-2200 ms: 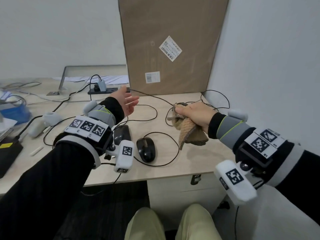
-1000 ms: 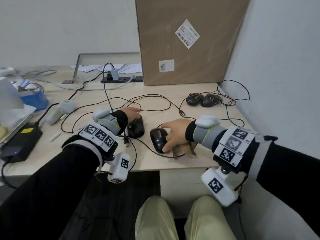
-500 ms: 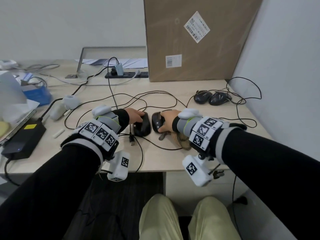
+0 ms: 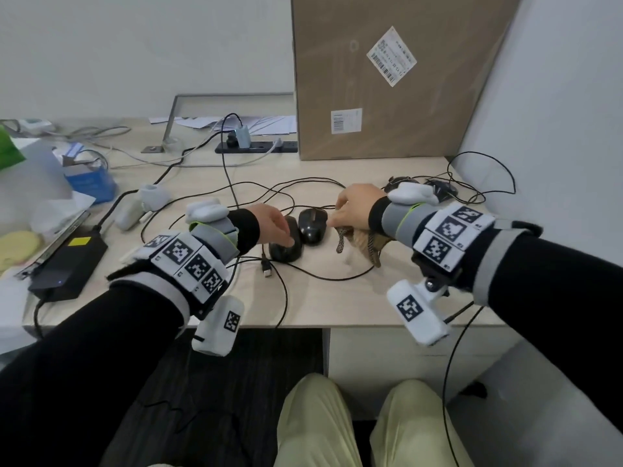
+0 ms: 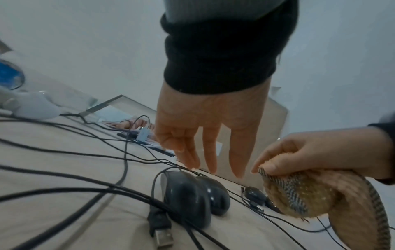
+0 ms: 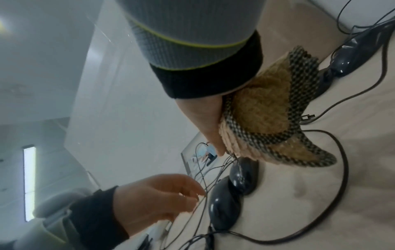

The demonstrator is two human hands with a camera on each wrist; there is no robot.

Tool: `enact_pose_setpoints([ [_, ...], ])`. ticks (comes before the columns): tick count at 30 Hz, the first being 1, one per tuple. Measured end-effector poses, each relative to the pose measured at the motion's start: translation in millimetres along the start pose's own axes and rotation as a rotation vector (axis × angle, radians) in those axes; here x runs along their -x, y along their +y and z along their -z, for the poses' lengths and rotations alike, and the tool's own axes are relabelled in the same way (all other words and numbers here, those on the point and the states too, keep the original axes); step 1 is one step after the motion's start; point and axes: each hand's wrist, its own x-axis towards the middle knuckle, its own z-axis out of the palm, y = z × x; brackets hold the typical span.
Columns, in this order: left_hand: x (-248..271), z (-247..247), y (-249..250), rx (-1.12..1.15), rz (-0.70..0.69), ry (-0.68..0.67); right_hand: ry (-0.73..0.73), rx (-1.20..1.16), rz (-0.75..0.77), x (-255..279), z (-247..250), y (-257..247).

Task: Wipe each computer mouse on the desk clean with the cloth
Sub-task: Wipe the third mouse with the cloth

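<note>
Both of my hands hover over the desk [image 4: 313,298]: left hand [image 4: 273,224], fingers spread and relaxed, has lifted off the near mouse [image 4: 286,246]; right hand [image 4: 357,205] grips the bunched cloth [image 4: 362,243], now drawn back from the second mouse [image 4: 313,224], which touches the first.

Soft, even daylight; wrist views blurred and warped at the edges.

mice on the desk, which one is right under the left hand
The near left mouse of the touching pair at the desk's middle. The left hand hovers over it; its neighbour sits beside the right hand holding the cloth. Two more mice lie far right.
</note>
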Motion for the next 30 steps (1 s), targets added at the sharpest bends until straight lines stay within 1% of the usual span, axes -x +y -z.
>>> enact_pose_setpoints([
  [2, 10, -6, 7, -0.051, -0.015, -0.072, 0.014, -0.062, 0.017, 12, 4, 5],
  [3, 13, -11, 11, -0.011, -0.03, -0.083, 0.026, -0.102, 0.018, 18, 6, 8],
  [8, 19, -33, 41, 0.425, -0.064, -0.067, 0.073, -0.364, -0.035, 49, 12, 29],
  [10, 17, -40, 58, 0.504, -0.086, -0.072, 0.092, -0.449, -0.082, 57, 15, 45],
  [13, 11, -50, 82, 0.559, -0.094, -0.081, 0.19, -0.607, -0.125, 66, 20, 70],
  [15, 3, -58, 95, 0.573, -0.098, -0.077, 0.287, -0.697, -0.186, 66, 25, 92],
  [17, -7, -66, 110, 0.584, -0.103, -0.071, 0.368, -0.716, -0.255, 66, 32, 116],
  [20, -25, -75, 134, 0.584, -0.099, -0.068, 0.401, -0.681, -0.3, 63, 42, 151],
  [23, -47, -81, 157, 0.557, -0.096, -0.059, 0.45, -0.714, -0.358, 58, 49, 180],
  [28, -85, -80, 186, 0.466, -0.116, -0.022, 0.46, -0.801, -0.42, 48, 53, 203],
  [30, -103, -75, 197, 0.345, -0.123, 0.005, 0.452, -0.817, -0.427, 45, 57, 207],
])
